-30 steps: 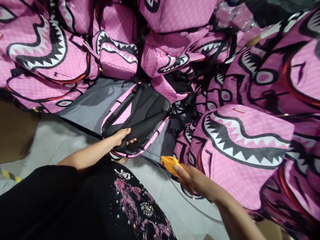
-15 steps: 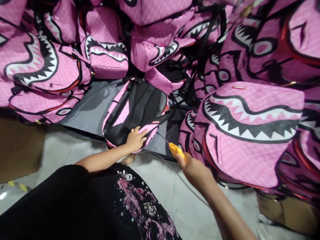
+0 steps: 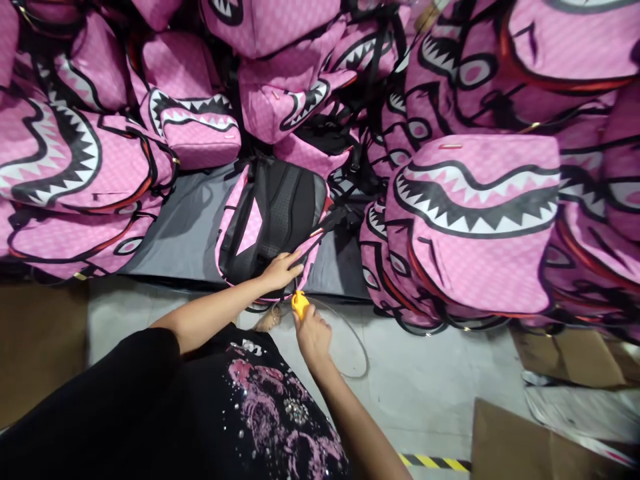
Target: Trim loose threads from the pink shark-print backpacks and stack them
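A pink and black backpack [image 3: 287, 200] lies with its padded back and straps facing up on a grey surface [image 3: 175, 223]. My left hand [image 3: 281, 272] rests on its lower right part, beside a pink and black shoulder strap [image 3: 313, 240], fingers stretched out. My right hand [image 3: 313, 331] is closed around the yellow handle of a thin-tipped tool [image 3: 300, 304]. Its slim tip points at the backpack's lower edge, just below my left fingers; whether it touches the fabric I cannot tell. A thin cable [image 3: 367, 357] loops near my right hand and seems to belong to the tool.
Pink backpacks with shark-mouth prints are piled behind, at left [image 3: 60, 153] and at right [image 3: 480, 220]. Cardboard [image 3: 530, 443] lies on the floor at lower right, and a cardboard box [image 3: 43, 347] stands at left. Yellow-black tape [image 3: 435, 461] marks the floor.
My right hand has moved left with the yellow-handled tool, bringing it to the backpack's lower edge. My left hand stays on the backpack. The whole view has shifted a little.
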Motion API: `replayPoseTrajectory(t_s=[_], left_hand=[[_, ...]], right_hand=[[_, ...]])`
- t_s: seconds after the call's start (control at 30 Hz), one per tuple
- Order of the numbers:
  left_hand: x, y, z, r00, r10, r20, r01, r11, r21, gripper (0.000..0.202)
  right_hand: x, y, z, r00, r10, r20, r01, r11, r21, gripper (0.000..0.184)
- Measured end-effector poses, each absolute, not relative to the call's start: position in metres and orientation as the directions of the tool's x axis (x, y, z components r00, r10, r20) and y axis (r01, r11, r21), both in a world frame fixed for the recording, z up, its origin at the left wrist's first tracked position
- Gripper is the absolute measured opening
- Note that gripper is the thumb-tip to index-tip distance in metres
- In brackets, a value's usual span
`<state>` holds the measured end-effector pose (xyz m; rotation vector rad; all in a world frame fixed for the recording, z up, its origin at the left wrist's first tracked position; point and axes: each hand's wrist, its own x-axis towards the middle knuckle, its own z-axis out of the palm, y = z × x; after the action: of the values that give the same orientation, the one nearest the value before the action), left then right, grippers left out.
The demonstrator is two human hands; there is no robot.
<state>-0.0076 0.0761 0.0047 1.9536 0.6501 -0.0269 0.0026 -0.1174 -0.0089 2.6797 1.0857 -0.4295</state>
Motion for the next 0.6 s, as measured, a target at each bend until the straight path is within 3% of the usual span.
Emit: replayPoseTrajectory(t_s=[0.07,0.1,0.13,0.2,0.27,0.33,0.5,0.6], left_hand=[[-0.025,0.080,0.010,0.865,0.446,-0.231,0.382,-0.288,0.878,0.059],[-0.038,0.087,0.013,0.828,0.528,-0.188,0.345,-0.216,0.913,0.059],[-0.051,0.096,0.016,0.733,0.652,-0.193,0.310,-0.067,0.948,0.057],[-0.077,0.123,0.020,0.420,0.811,-0.406,0.187,0.361,0.914,0.047],[-0.095,0.153,0.022,0.201,0.697,-0.688,0.054,0.693,0.719,0.034],[-0.100,0.176,0.020,0.191,0.560,-0.806,0.017,0.819,0.573,0.029],[-0.095,0.186,0.005,0.390,0.372,-0.842,-0.069,0.924,0.376,0.036],[-0.099,0.177,-0.005,0.513,0.340,-0.788,-0.147,0.939,0.310,0.041]], right_hand=[[0.006,-0.111,-0.027,0.694,0.662,-0.283,0.703,-0.708,0.069,0.044],[0.008,-0.110,-0.035,0.704,0.664,-0.252,0.697,-0.714,0.066,0.043],[0.010,-0.110,-0.042,0.713,0.666,-0.220,0.692,-0.718,0.070,0.041],[0.013,-0.113,-0.052,0.720,0.672,-0.172,0.690,-0.719,0.079,0.039],[0.016,-0.118,-0.060,0.708,0.693,-0.136,0.705,-0.705,0.082,0.038],[0.019,-0.122,-0.064,0.686,0.719,-0.107,0.727,-0.680,0.091,0.037],[0.030,-0.127,-0.067,0.637,0.762,-0.118,0.771,-0.627,0.114,0.035],[0.035,-0.128,-0.069,0.623,0.766,-0.158,0.782,-0.614,0.106,0.035]])
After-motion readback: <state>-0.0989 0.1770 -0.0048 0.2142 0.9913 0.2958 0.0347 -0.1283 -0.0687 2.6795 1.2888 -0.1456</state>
